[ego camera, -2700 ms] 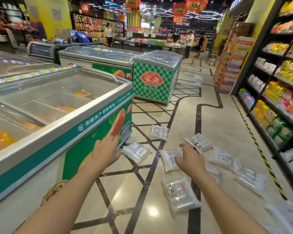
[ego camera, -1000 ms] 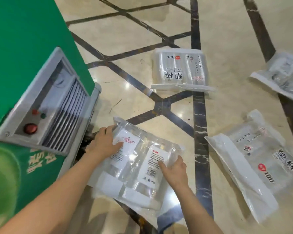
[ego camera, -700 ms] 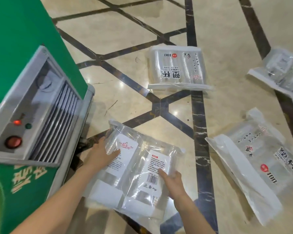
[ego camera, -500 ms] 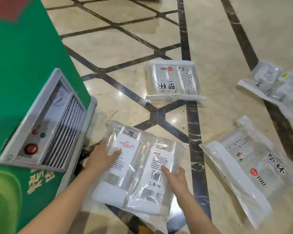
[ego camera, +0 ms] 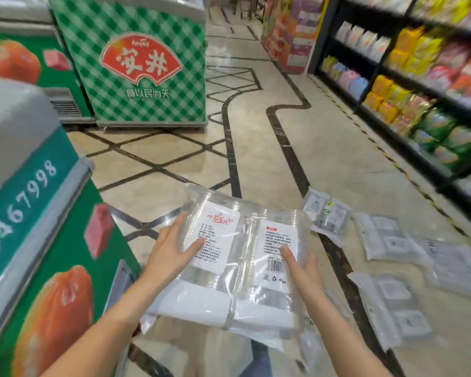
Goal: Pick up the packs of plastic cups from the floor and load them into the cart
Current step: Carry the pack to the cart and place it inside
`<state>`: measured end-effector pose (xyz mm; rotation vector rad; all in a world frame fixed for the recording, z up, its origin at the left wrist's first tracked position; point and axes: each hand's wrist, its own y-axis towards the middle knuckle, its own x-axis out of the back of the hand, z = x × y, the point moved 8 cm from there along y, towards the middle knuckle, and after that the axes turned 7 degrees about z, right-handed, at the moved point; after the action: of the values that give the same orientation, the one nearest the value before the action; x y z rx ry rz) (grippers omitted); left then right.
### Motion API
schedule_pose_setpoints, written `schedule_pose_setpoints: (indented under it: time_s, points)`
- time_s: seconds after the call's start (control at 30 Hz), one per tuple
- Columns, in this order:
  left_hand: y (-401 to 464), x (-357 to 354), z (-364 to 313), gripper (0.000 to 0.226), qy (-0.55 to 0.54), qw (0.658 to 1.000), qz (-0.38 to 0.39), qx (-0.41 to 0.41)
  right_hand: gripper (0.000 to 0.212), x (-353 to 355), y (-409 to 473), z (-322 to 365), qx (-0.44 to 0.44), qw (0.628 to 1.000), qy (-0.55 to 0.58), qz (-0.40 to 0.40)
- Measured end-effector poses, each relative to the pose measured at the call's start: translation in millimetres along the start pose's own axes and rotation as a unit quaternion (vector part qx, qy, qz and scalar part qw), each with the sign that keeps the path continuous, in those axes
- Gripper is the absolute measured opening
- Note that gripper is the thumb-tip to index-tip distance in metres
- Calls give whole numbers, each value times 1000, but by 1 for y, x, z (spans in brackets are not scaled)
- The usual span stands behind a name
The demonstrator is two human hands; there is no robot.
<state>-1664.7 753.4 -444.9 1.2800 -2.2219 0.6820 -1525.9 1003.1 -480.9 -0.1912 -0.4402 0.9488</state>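
I hold a clear pack of plastic cups (ego camera: 239, 268) with two white labels, lifted off the floor in front of me. My left hand (ego camera: 172, 248) grips its left edge, thumb on the label. My right hand (ego camera: 301, 265) grips its right edge, thumb on the other label. Several more packs lie on the floor to the right: one near the dark floor stripe (ego camera: 326, 216), one further right (ego camera: 384, 238), one closer to me (ego camera: 392, 303). No cart is in view.
A green chest freezer (ego camera: 38, 240) stands close on my left. A green checked freezer (ego camera: 144, 66) stands ahead. Stocked shelves (ego camera: 424, 85) line the right side. The tiled aisle floor (ego camera: 256, 131) runs ahead between them.
The pack has come up off the floor in both hands. My view has risen from the floor to the aisle ahead.
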Motion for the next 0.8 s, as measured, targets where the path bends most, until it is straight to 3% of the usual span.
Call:
schedule_pose_setpoints:
  time_s: [0.17, 0.37, 0.57, 0.8]
  points:
    - [-47, 69, -187, 82, -16, 997, -4, -73, 59, 121, -86, 163, 75, 995, 2, -67]
    - [-104, 123, -363, 79, -32, 981, 37, -187, 71, 246, -194, 280, 108, 984, -14, -142]
    - [-128, 118, -476, 65, -17, 949, 93, -302, 65, 333, -279, 327, 140, 959, 12, -245]
    - [-184, 48, -587, 64, -19, 895, 165, -414, 67, 420, -399, 303, 100, 908, 9, -407]
